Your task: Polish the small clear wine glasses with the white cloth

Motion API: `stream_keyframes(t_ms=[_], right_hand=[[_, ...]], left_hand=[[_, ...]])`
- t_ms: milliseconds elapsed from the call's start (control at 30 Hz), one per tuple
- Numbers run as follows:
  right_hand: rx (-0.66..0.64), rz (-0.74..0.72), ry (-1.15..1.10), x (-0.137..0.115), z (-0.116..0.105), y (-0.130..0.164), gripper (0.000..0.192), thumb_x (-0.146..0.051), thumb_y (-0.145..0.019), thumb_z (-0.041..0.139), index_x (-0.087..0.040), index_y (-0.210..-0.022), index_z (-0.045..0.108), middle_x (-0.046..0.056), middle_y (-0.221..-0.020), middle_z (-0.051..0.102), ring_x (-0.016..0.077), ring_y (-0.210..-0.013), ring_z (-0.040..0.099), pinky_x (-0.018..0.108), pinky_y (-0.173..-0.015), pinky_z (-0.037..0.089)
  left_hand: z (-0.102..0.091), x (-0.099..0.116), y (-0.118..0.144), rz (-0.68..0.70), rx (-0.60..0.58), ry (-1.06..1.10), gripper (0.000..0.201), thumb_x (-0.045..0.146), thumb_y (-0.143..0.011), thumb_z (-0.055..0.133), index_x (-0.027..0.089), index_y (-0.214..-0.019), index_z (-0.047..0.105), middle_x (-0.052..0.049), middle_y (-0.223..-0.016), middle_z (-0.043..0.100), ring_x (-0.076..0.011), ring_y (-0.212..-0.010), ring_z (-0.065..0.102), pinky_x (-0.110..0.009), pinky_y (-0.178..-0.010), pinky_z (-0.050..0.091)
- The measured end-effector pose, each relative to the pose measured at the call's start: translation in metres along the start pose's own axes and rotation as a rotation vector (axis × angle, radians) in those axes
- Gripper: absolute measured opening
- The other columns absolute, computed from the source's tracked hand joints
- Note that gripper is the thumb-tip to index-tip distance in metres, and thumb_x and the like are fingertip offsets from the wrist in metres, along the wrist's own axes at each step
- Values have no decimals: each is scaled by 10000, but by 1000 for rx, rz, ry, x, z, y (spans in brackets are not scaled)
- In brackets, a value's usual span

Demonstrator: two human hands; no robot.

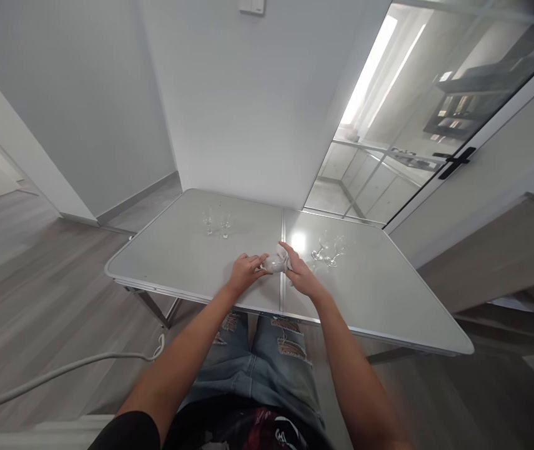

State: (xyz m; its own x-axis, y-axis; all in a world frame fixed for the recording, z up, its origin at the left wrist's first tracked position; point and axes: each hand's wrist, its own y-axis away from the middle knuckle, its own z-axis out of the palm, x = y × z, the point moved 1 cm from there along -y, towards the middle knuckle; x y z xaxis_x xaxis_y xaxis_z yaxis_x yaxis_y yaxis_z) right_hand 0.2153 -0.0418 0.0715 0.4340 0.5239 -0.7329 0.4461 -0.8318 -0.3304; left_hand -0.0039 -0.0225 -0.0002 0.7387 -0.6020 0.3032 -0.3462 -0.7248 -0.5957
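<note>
A clear stemmed glass (275,264) lies on its side in the air between my hands, above the table's middle seam. My left hand (245,270) is closed around one end of it. At the other end, my right hand (299,270) presses a white cloth or tissue (284,253) against the glass; only part of this white piece shows between the fingers. Right of my hands, a clear stemmed glass (319,250) and another stemmed glass (335,255) stand close together. Two small clear glasses, a left one (209,224) and a right one (225,226), stand on the left half.
The grey folding table (164,250) has a metal rim and stands against a white wall (243,112). A glazed door with a black handle (457,164) is behind its right side. A pale hose or cable (84,360) runs at the lower left.
</note>
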Motion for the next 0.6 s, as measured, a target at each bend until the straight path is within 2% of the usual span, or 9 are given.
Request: stream_keyframes(t_ms=[100,200,267,400,500,600], right_hand=[[-91,-23,164,-2,-4,3,793,-82,-793,419,-245,-1554,274,121,-1217,608,278,-1055,567,505,-977,452],[-83,-23,221,-4,-3,6,780,-84,-805,400,-236,-1559,269,107,-1050,635,269,-917,581,486,-887,486],[-56,-16,177,-2,-1,8,773,-87,-795,397,-250,-1544,300,99,-1100,628,261,-954,582,482,-921,474],[-57,30,-32,5,0,7,774,-88,-713,440,-276,-1464,431,62,-1330,564,246,-1156,542,444,-1042,408],[-65,186,-254,6,-1,4,812,-98,-639,487,-299,-1426,478,22,-1265,605,229,-1112,563,368,-972,446],[53,462,-484,4,0,0,771,-115,-574,518,-271,-1328,566,4,-1007,656,194,-891,591,278,-759,471]], left_hand=[[0,1,0,6,2,13,552,608,-863,602,229,-1263,633,-48,-840,741,-167,-721,654,-321,-725,356],[0,1,0,7,3,24,549,606,-857,610,231,-1258,634,-41,-843,742,-161,-715,653,-320,-722,353],[-1,0,0,5,2,24,539,599,-858,617,231,-1251,638,-37,-835,741,-158,-708,652,-321,-723,351],[1,-1,0,28,-10,5,516,578,-867,626,228,-1247,641,-34,-829,738,-155,-697,644,-321,-716,349],[5,-3,1,80,-25,-38,504,555,-880,627,222,-1258,632,-36,-839,733,-157,-700,638,-320,-706,346],[7,-3,3,135,-15,-107,469,503,-914,608,201,-1272,616,-45,-816,715,-168,-708,634,-322,-700,342]])
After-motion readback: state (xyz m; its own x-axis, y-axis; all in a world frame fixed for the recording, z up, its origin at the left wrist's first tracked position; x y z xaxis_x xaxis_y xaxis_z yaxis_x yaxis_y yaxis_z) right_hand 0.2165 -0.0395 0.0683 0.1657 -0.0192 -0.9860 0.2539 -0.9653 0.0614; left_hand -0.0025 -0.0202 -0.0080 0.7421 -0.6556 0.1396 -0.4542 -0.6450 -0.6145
